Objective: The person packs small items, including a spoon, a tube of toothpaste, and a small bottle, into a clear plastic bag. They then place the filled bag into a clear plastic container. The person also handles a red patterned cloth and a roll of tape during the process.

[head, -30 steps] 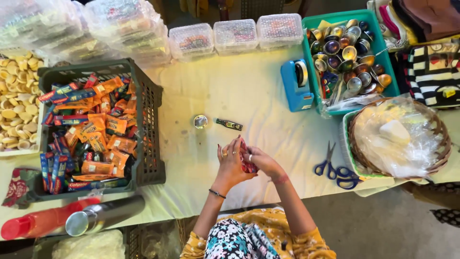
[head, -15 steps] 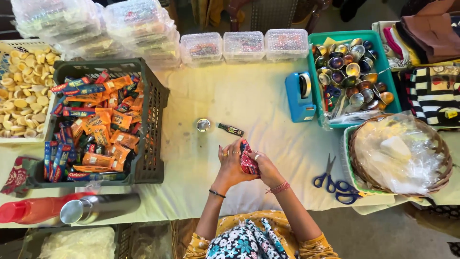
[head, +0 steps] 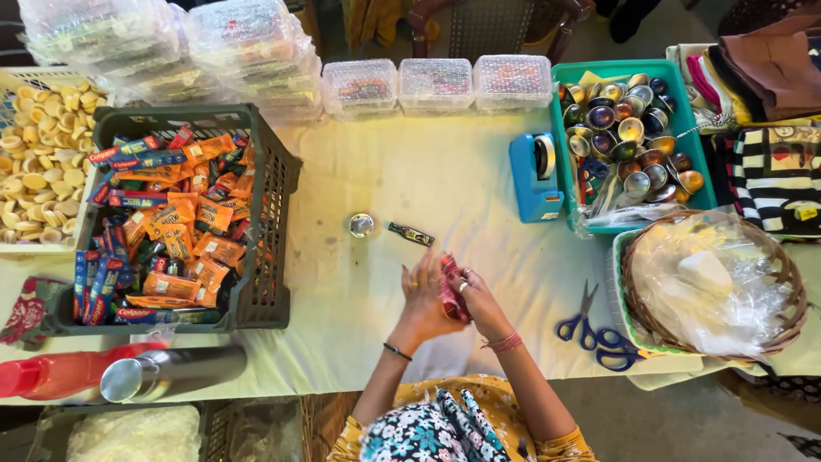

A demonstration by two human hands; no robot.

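Head view, looking down: the left hand [head: 421, 299] and right hand [head: 475, 298] press together around a small red patterned cloth pouch [head: 449, 291] over the white tablecloth [head: 445, 180]. At eleven o'clock lie a small dark tube [head: 410, 233] and a round silver tin [head: 361, 225]; blue-handled scissors [head: 594, 329] sit at three o'clock.
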